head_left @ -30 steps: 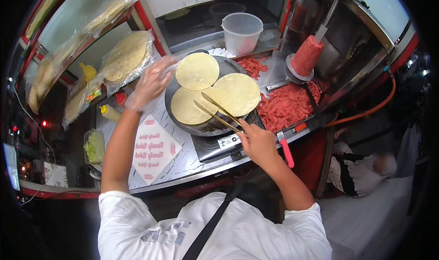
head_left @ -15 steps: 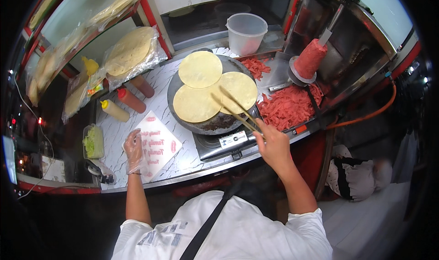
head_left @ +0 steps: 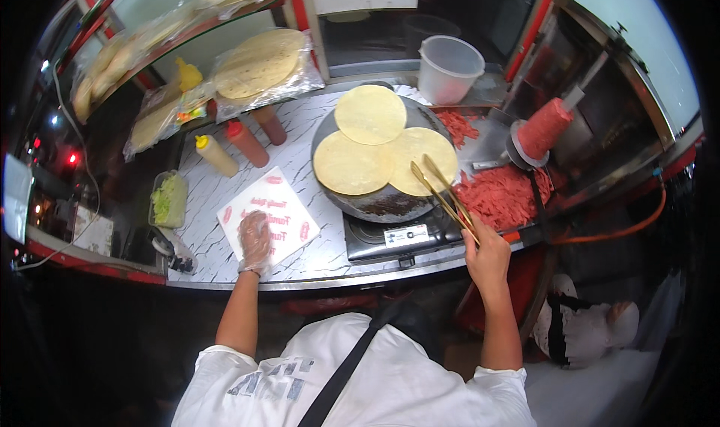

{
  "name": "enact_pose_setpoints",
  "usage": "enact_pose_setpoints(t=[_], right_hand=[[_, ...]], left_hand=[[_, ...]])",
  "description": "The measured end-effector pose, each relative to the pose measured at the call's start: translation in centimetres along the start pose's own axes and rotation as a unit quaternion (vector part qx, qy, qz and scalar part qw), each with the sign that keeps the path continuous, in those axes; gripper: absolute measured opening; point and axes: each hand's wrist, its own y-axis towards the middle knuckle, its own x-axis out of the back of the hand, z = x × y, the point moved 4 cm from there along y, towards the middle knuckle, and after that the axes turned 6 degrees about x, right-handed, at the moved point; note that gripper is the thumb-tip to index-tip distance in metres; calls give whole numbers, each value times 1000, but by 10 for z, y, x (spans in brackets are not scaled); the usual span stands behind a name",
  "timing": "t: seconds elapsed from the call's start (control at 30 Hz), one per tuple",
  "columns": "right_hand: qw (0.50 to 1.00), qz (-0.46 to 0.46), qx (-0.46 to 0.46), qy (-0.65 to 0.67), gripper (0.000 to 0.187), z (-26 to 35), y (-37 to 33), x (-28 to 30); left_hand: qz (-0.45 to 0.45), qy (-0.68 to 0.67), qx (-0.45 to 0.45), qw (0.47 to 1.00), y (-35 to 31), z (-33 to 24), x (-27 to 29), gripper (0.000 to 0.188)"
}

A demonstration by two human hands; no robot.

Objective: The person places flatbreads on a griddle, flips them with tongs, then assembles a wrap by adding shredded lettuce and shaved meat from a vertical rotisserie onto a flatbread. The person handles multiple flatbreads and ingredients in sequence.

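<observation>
My left hand (head_left: 256, 239), in a clear plastic glove, lies palm down on a white printed wrapping paper (head_left: 295, 199), its fingers resting on the sheet. My right hand (head_left: 487, 258) is bare and grips a pair of gold-coloured tongs (head_left: 448, 204). The tongs' tips are apart over the right-hand flatbread (head_left: 427, 151) with nothing between them. Two more flatbreads lie with it on a round dark griddle (head_left: 382, 208), one at the far side (head_left: 370, 114) and one at the left (head_left: 350, 164), their edges meeting or overlapping. Under the griddle sits a black stove (head_left: 360, 239).
Reddish shaved meat (head_left: 502, 198) fills a tray beside a vertical meat spit (head_left: 546, 129). A translucent bucket (head_left: 451, 70) stands behind. Sauce bottles (head_left: 247, 144) and a tub of shredded lettuce (head_left: 169, 200) are at left. Bagged flatbreads (head_left: 259, 63) lie on the shelf. A person (head_left: 589, 326) is at lower right.
My left hand has moved from the paper's left edge onto its middle. The tongs have drawn back toward the near right, off the middle of the flatbreads. The whole view has shifted.
</observation>
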Motion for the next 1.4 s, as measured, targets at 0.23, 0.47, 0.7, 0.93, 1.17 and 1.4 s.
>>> enact_pose_setpoints(t=[0.23,0.47,0.7,0.93,1.17,1.4], right_hand=[[996,2,-53,69,36,11,4,1],[978,22,52,201,50,119,5,-47],[949,213,79,217,47,226,-6,-186],[971,156,160,88,56,241,-24,-275],[977,139,162,13,61,240,-34,-287],[979,140,147,29,61,244,-32,-284]], left_hand=[[-8,-83,35,996,2,-1,10,24],[-62,-157,130,977,51,63,140,23],[-16,177,150,972,159,205,263,25],[129,197,198,952,199,255,220,26],[172,95,150,969,210,220,281,35],[245,-45,247,937,215,200,304,34]])
